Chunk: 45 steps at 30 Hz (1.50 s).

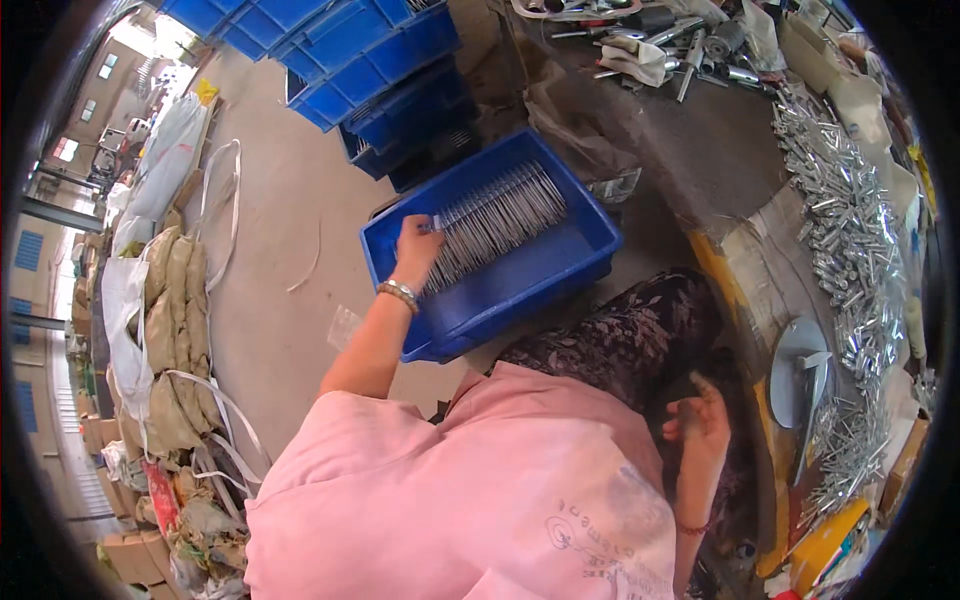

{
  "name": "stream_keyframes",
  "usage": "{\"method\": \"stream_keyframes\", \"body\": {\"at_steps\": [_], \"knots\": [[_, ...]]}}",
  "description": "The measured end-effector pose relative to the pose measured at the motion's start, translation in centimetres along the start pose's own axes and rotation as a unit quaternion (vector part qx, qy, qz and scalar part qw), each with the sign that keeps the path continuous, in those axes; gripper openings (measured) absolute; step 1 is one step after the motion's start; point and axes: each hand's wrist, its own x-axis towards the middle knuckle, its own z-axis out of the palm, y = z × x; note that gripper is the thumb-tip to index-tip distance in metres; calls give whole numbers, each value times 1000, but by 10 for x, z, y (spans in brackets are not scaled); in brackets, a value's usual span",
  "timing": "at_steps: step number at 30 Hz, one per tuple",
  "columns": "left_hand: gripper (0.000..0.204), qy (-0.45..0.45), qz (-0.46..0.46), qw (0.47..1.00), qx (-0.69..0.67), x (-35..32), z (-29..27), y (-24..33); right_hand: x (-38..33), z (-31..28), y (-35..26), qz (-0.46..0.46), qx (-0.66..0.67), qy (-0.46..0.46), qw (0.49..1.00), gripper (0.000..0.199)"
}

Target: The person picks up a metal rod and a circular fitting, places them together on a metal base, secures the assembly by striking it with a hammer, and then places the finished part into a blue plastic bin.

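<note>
My left hand (pixel 416 246) reaches down into a blue plastic crate (pixel 560 278) on the floor. Its fingers close on the near ends of a row of thin metal rods (pixel 497 217) lying side by side in the crate. A metal bracelet sits on that wrist. My right hand (pixel 700 418) hangs low by my lap with its fingers curled; whether it holds anything is hidden. A pink shirt and dark patterned trousers fill the lower middle of the view.
Stacked blue crates (pixel 370 60) stand beyond the open crate. A workbench at right carries a long heap of small shiny metal parts (pixel 848 230) and tools (pixel 650 40). Filled sacks and white bags (pixel 165 300) line the concrete floor at left.
</note>
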Motion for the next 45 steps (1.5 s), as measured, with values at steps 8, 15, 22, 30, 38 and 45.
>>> {"method": "stream_keyframes", "body": {"at_steps": [8, 15, 22, 30, 38, 45], "knots": [[49, -45, -157, 986, -23, 33, -33, -26, 5, -1, 9, 16, -37, 0, 999, 39], [51, -21, -41, 989, 138, 46, -18, -48, 10, -10, 22, 8, -31, 2, 999, 40], [35, 109, 227, 952, 172, 30, 9, 21, 6, -9, 23, 28, 17, -13, 999, 38], [11, -202, 417, 873, -151, -106, 115, 336, -3, -11, 19, -8, 56, -17, 998, 39], [23, -305, 592, 746, 31, -192, 238, 447, -27, -28, 1, -94, 16, 44, 994, 32], [26, -335, 563, 753, 61, -194, 271, 451, -65, -92, -52, -283, -278, 260, 880, 20]]}}
